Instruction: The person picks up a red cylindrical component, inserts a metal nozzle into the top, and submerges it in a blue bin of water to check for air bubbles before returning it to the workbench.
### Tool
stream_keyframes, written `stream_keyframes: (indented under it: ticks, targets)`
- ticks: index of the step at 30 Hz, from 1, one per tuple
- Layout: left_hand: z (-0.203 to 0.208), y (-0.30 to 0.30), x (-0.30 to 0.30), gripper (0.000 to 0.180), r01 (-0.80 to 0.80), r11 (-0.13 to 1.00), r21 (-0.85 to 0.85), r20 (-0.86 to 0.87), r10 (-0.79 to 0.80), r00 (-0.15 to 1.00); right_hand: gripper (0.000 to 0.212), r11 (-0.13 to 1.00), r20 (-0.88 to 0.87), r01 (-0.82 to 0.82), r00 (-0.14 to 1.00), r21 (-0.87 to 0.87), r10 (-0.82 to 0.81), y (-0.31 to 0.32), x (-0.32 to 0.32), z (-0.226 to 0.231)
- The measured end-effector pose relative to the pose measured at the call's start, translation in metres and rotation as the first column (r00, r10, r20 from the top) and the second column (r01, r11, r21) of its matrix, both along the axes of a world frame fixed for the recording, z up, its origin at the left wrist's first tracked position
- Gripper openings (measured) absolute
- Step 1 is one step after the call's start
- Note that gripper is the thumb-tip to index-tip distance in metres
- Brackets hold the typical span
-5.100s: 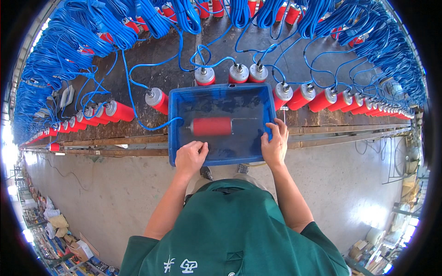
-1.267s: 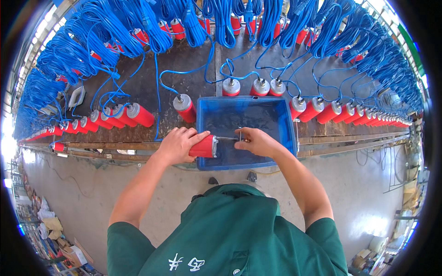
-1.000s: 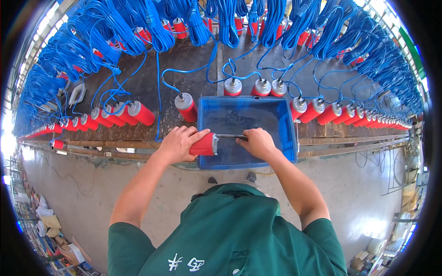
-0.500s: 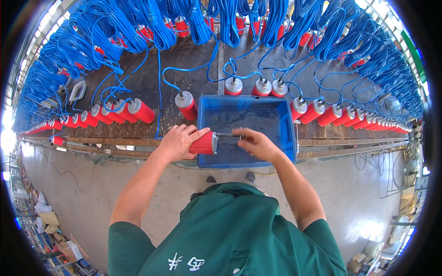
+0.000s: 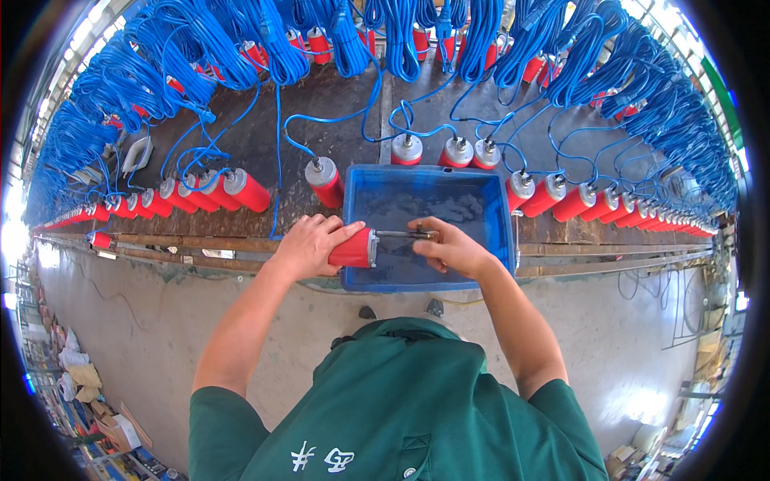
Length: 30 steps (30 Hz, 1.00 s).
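Observation:
Over the near part of a blue plastic tub (image 5: 510,232), my left hand (image 5: 309,247) is wrapped round a red cylinder (image 5: 350,249) that lies on its side, its silvery end turned right. My right hand (image 5: 451,247) faces that end, thumb and fingers closed on a thin metal rod (image 5: 397,234). The rod runs left to the rim of the silvery end; whether it is a tool or a part of the cylinder, I cannot tell. Shallow liquid with pale foam seems to lie in the tub. Just beyond the left hand stands another red cylinder (image 5: 325,183) with a blue cable.
A row of red cylinders with silvery tops (image 5: 573,202) lines the dark table (image 5: 337,104) on both sides of the tub. Coiled blue cables (image 5: 399,40) hang along the far side. Loose blue cable (image 5: 278,160) trails over the table's near edge by my left hand.
The fingers of my right hand have shifted round the rod, and the hand sits slightly farther right. My left hand and the red cylinder have hardly moved. Pale patches in the tub have changed shape.

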<state>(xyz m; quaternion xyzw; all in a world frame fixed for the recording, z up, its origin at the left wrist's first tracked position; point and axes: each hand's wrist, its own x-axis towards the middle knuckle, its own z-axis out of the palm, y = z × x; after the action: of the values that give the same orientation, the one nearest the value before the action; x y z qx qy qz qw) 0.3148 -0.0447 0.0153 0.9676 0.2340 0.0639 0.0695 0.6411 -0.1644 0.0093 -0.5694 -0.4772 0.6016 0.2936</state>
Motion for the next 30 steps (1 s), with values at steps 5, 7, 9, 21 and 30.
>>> stream_keyframes:
  ticks: [5, 7, 9, 21, 30]
  targets:
    - [0.003, 0.0, 0.003, 0.104, -0.013, 1.0, -0.001, -0.035, 0.013, 0.999, 0.06, 0.994, -0.32, 0.104, 0.941, -0.046, -0.113, 0.002, 0.005, -0.02]
    - [0.003, -0.001, 0.002, 0.104, -0.02, 1.0, 0.001, -0.036, 0.02, 0.999, 0.051, 0.999, -0.214, 0.026, 0.977, 0.039, -0.017, 0.002, 0.002, -0.02]
    - [0.002, -0.001, 0.001, 0.104, -0.028, 1.0, -0.001, -0.041, 0.028, 0.999, 0.044, 0.938, 0.182, -0.029, 0.983, 0.346, -0.037, -0.001, -0.008, -0.003]
    - [0.004, -0.004, 0.005, 0.104, -0.003, 0.999, 0.034, -0.056, 0.005, 0.998, 0.041, 0.857, 0.688, -0.5, 0.666, 0.127, 0.286, 0.062, -0.025, 0.006]
    - [0.001, -0.003, 0.002, 0.111, -0.029, 0.999, 0.018, -0.09, 0.03, 0.995, 0.042, 0.816, 0.62, -0.56, 0.693, 0.141, 0.368, 0.077, -0.024, 0.002]
